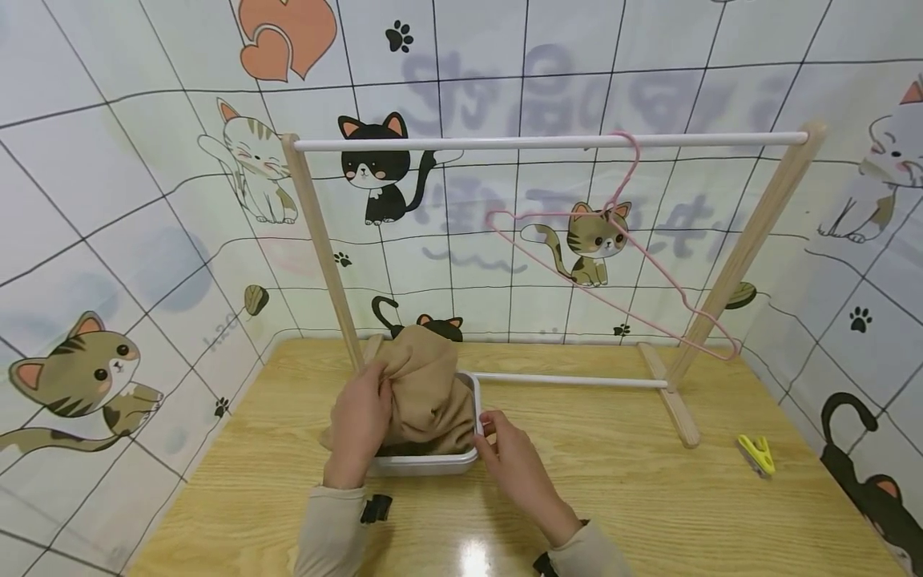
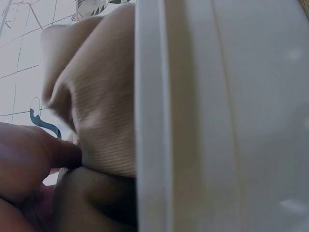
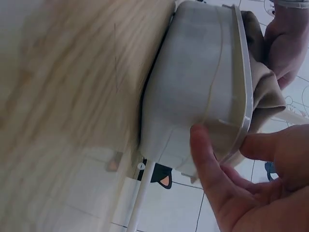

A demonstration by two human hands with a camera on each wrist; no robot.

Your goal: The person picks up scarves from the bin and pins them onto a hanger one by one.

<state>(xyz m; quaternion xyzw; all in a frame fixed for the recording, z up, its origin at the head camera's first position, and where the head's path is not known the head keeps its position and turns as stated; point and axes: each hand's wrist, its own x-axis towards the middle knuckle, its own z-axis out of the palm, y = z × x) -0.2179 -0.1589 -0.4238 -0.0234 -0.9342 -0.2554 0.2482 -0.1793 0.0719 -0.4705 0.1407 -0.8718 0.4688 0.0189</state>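
Note:
A brown ribbed cloth garment (image 1: pixel 425 381) is heaped in a white plastic bin (image 1: pixel 433 465) and rises above its rim. My left hand (image 1: pixel 360 417) pinches a fold of the garment on its left side; in the left wrist view the thumb presses into the cloth (image 2: pixel 106 96). With thumb and fingers, my right hand (image 1: pixel 517 463) grips the bin's right rim. Seen from the right wrist, the fingers lie along the outer wall (image 3: pixel 193 82) and the thumb is at the rim. The garment's full shape is hidden by its folds.
Behind the bin stands a rack with a white rail (image 1: pixel 461 144) and wooden posts (image 1: pixel 750 248). A pink hanger (image 1: pixel 613 212) hangs from the rail, right of centre. A yellow clip (image 1: pixel 755 455) lies on the wooden table (image 1: pixel 613 497) at the right. Cat-patterned sheeting surrounds the table.

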